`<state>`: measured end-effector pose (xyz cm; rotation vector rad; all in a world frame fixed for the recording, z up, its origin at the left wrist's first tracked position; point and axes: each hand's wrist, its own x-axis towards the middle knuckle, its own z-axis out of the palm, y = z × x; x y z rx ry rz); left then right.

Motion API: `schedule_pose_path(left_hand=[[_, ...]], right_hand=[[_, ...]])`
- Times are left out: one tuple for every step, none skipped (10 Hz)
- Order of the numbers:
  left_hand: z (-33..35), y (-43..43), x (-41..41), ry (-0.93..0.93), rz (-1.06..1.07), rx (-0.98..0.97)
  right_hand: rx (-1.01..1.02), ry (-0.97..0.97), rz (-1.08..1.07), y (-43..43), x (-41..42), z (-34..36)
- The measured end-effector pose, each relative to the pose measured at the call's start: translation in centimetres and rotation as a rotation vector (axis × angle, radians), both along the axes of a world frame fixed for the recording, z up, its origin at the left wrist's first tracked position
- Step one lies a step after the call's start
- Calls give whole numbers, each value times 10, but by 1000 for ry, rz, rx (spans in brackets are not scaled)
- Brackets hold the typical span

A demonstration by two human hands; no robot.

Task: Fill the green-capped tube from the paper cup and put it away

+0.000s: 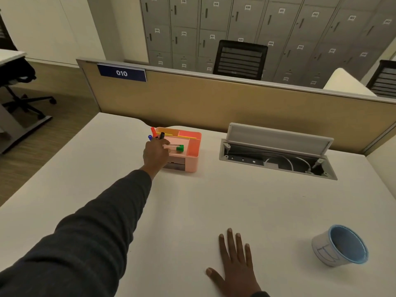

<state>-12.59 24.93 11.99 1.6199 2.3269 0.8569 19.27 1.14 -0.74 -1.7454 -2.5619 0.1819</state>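
Observation:
A clear tube with a green cap [177, 148] lies on its side in the front compartment of a pink desk organiser [191, 160]. My left hand [156, 154] reaches out to the organiser, its fingers closed around the tube's clear end. My right hand [234, 266] rests flat on the white desk [192, 211] near the front edge, fingers spread, holding nothing. A white paper cup with a blue rim [340, 246] stands on the desk at the near right, well apart from both hands.
Red, black and blue pens [156, 133] stand in the organiser's back left corner. An open cable hatch [276, 156] with white cables is sunk into the desk at the right. A tan partition [214, 99] closes off the far edge.

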Motion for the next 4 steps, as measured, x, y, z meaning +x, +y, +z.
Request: schedule_pose_path(left_hand=[[-2, 2, 0, 31, -20, 7], [-3, 0, 0, 61, -32, 6], [10, -14, 5, 47, -30, 18], [-4, -48, 20, 81, -35, 131]], right_hand=[[-11, -25, -9, 0, 0, 0], [19, -24, -8, 2, 1, -2], [64, 13, -3, 0, -1, -2], [69, 27, -2, 1, -3, -3]])
